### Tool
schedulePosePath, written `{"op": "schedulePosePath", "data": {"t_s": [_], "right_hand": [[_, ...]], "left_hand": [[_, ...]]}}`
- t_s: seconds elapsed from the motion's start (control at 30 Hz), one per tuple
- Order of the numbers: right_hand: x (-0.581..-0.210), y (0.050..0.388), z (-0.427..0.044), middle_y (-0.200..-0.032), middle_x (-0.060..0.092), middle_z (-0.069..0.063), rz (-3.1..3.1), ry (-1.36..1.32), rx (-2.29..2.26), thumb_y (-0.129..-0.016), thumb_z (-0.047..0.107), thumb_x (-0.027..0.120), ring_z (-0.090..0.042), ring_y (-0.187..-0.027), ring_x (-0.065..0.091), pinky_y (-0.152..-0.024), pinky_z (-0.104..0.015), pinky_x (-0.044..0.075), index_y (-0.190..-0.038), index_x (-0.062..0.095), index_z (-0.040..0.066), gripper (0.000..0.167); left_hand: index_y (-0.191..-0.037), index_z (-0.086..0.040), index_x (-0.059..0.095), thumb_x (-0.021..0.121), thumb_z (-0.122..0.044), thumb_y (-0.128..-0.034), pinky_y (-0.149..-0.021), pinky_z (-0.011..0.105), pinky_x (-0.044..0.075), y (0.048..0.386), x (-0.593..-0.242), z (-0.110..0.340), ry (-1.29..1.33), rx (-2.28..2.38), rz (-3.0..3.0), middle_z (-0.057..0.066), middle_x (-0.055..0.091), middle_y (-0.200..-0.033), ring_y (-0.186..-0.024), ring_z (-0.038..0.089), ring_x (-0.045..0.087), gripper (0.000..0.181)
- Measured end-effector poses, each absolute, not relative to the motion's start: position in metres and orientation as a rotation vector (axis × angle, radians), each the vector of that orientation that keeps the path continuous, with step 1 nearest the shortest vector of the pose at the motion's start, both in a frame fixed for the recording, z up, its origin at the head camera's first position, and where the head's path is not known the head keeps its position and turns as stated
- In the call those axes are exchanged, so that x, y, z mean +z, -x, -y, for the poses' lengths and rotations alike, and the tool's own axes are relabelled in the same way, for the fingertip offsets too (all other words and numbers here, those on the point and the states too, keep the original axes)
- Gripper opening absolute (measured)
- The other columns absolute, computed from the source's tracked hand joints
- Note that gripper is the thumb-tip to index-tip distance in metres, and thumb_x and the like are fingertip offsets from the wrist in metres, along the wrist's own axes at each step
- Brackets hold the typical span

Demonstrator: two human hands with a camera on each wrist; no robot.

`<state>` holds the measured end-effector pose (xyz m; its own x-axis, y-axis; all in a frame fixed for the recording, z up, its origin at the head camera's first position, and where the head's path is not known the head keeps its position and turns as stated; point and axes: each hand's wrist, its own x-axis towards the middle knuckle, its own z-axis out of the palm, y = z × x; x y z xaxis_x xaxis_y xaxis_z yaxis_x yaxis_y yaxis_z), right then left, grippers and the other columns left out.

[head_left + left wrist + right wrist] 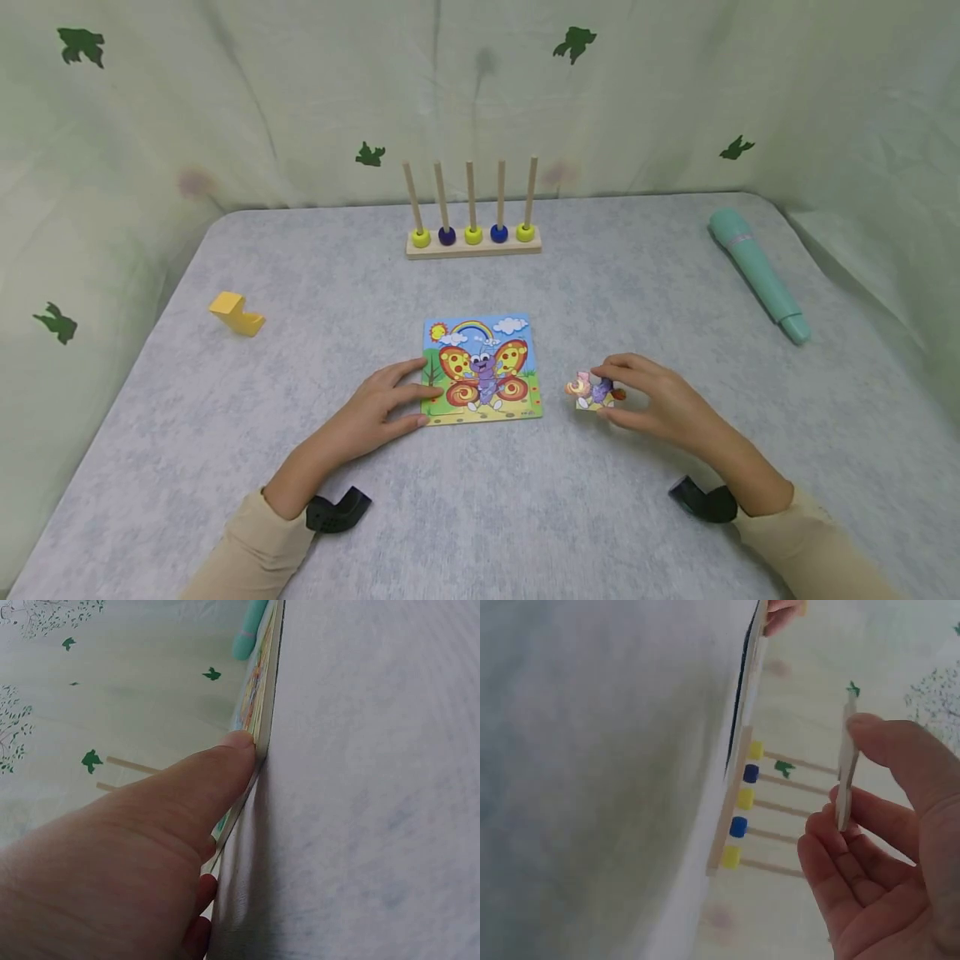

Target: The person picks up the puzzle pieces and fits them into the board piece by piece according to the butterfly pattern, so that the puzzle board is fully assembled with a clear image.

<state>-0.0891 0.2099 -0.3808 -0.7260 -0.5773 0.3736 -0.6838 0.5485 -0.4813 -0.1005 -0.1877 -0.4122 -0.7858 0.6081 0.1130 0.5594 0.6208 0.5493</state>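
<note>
A square butterfly puzzle board (483, 367) lies flat on the table in the head view, its picture showing a rainbow, sun and clouds. My left hand (375, 408) rests on its left edge with fingers spread, the thumb by the near-left corner. The left wrist view shows that thumb (225, 765) against the board's edge. To the right of the board, my right hand (660, 400) pinches a puzzle piece (583, 390) with a purple and pink print. Seen edge-on in the right wrist view, the piece (846, 769) is thin and held off the table between thumb and fingers.
At the back stands a wooden peg rack (474, 246) with yellow and blue beads on upright rods. A yellow angular block (238, 314) sits at the left. Toward the right edge lies a teal toy microphone (761, 275). Pale curtain (300, 100) hangs behind the table.
</note>
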Motion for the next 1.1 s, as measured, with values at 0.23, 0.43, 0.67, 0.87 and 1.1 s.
{"op": "schedulePosePath", "data": {"t_s": [0.23, 0.43, 0.67, 0.87, 1.1], "right_hand": [[-0.364, 0.104, -0.171, -0.105, 0.055, -0.002, 2.535, -1.227, 1.056, -0.070, 0.012, 0.076, -0.008, -0.079, 0.050, -0.065, -0.030, 0.047, -0.108, 0.063, 0.004, 0.042], [-0.365, 0.120, -0.132, -0.107, 0.055, -0.004, 2.444, -1.368, 1.173, -0.073, 0.011, 0.074, -0.010, -0.083, 0.049, -0.066, -0.031, 0.046, -0.112, 0.061, 0.002, 0.042], [-0.377, 0.126, -0.103, -0.107, 0.055, -0.001, 2.599, -1.379, 1.215, -0.074, 0.019, 0.072, -0.010, -0.092, 0.049, -0.075, -0.029, 0.046, -0.111, 0.062, 0.008, 0.040], [-0.387, 0.130, -0.093, -0.107, 0.055, 0.002, 2.699, -1.360, 1.131, -0.073, 0.023, 0.072, -0.009, -0.097, 0.048, -0.081, -0.026, 0.043, -0.111, 0.062, 0.011, 0.041], [-0.399, 0.135, -0.088, -0.104, 0.054, 0.003, 2.768, -1.366, 1.058, -0.073, 0.027, 0.071, -0.009, -0.095, 0.047, -0.082, -0.026, 0.041, -0.109, 0.062, 0.012, 0.040]], "left_hand": [[-0.118, -0.025, 0.061, 0.062, -0.032, -0.0848, -0.098, 0.051, 0.022, 0.101, -0.412, 0.188, -0.990, 0.885, -2.748, 0.010, 0.032, -0.140, -0.126, 0.031, 0.028, 0.034], [-0.118, -0.024, 0.060, 0.062, -0.031, -0.0850, -0.098, 0.052, 0.022, 0.101, -0.412, 0.188, -0.980, 0.881, -2.744, 0.010, 0.032, -0.140, -0.126, 0.032, 0.028, 0.033], [-0.119, -0.025, 0.060, 0.061, -0.032, -0.0857, -0.097, 0.053, 0.022, 0.101, -0.411, 0.188, -0.984, 0.877, -2.741, 0.011, 0.031, -0.141, -0.126, 0.032, 0.028, 0.034], [-0.118, -0.024, 0.060, 0.062, -0.031, -0.0852, -0.097, 0.053, 0.023, 0.100, -0.407, 0.185, -0.980, 0.851, -2.758, 0.011, 0.032, -0.140, -0.126, 0.032, 0.029, 0.033], [-0.115, -0.018, 0.062, 0.063, -0.033, -0.0840, -0.099, 0.049, 0.025, 0.095, -0.395, 0.175, -0.976, 0.749, -2.794, 0.011, 0.036, -0.137, -0.126, 0.030, 0.030, 0.034]]}}
